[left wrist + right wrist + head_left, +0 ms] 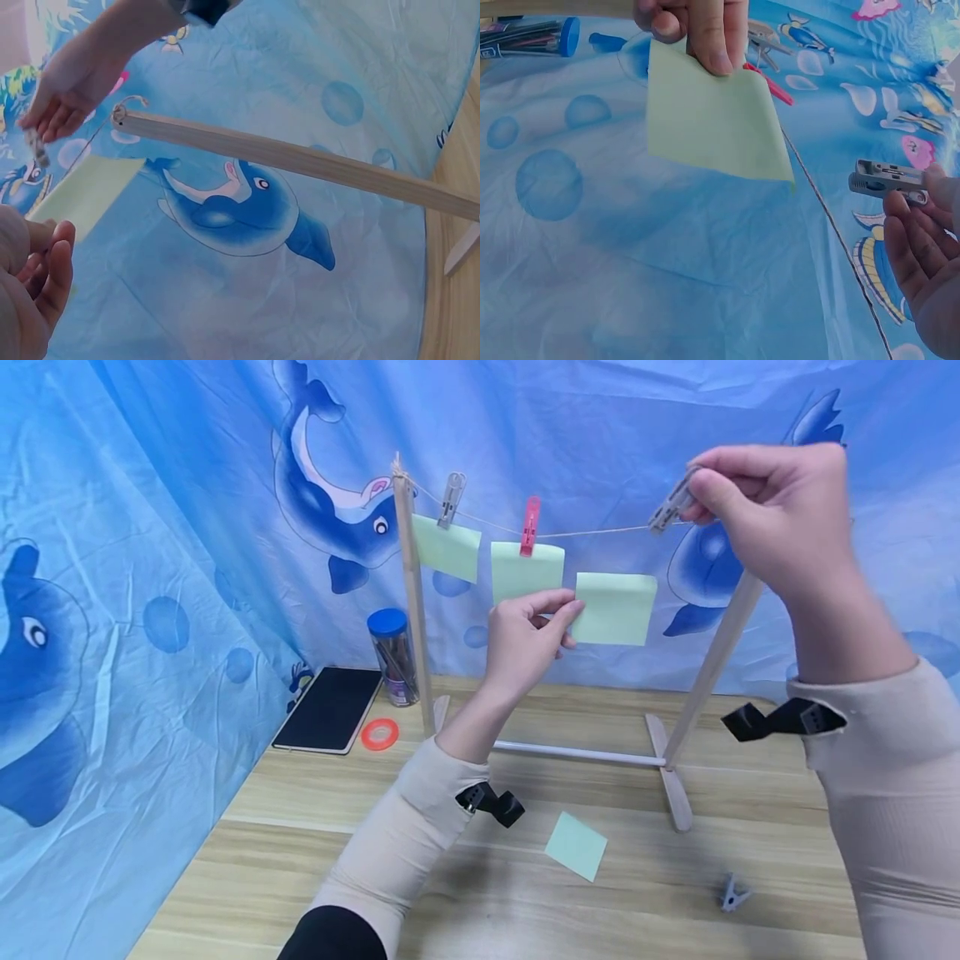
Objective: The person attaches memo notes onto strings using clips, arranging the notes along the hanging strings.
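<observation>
My left hand (528, 635) pinches a pale green sticky note (617, 610) by its left edge, just below the string (600, 532). Higher and to the right, my right hand (783, 514) grips a grey clothespin (672, 503) between thumb and fingers, its tip pointing down-left at the string. In the right wrist view the clothespin (889, 180) stands apart from the held note (705, 120). Two more green notes hang on the string, one under a grey clothespin (452, 500), the other under a pink clothespin (530, 527).
The string runs between wooden posts (414, 602) of a stand. A loose green note (576, 847) and a grey clothespin (732, 893) lie on the table. At the back left are a black notebook (327, 708), orange tape roll (380, 734) and blue-lidded pen jar (393, 656).
</observation>
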Tool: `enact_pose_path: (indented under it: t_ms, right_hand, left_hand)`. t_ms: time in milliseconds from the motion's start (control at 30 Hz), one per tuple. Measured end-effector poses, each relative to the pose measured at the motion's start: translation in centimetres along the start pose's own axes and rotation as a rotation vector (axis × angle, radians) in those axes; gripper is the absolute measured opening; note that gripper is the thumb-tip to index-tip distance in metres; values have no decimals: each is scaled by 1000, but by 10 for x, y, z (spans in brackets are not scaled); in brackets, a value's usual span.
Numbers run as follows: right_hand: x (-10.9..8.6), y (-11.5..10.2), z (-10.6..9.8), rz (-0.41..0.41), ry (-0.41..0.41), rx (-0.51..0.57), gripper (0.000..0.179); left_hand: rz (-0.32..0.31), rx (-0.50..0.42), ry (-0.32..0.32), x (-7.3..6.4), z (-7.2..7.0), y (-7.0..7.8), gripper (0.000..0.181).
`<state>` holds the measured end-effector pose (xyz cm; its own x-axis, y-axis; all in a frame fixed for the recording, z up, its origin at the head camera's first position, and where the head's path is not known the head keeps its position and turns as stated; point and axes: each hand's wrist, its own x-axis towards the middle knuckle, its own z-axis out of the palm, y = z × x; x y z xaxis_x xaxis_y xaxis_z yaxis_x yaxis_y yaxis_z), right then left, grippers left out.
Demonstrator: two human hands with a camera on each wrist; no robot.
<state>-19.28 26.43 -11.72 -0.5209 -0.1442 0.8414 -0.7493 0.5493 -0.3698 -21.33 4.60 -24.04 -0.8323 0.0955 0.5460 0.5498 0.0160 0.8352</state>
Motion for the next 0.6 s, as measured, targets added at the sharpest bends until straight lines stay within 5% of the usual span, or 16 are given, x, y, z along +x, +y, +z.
enact_pose_path:
  t_ms: [300,600]
  right_hand:
    - [36,-4,8,343,-178,-15,34]
    - [47,4,17,414,-309,-89,40]
  left_hand:
    - [-1,-30,74,6,3,6,16]
    - [-2,0,99,9,4,9,15]
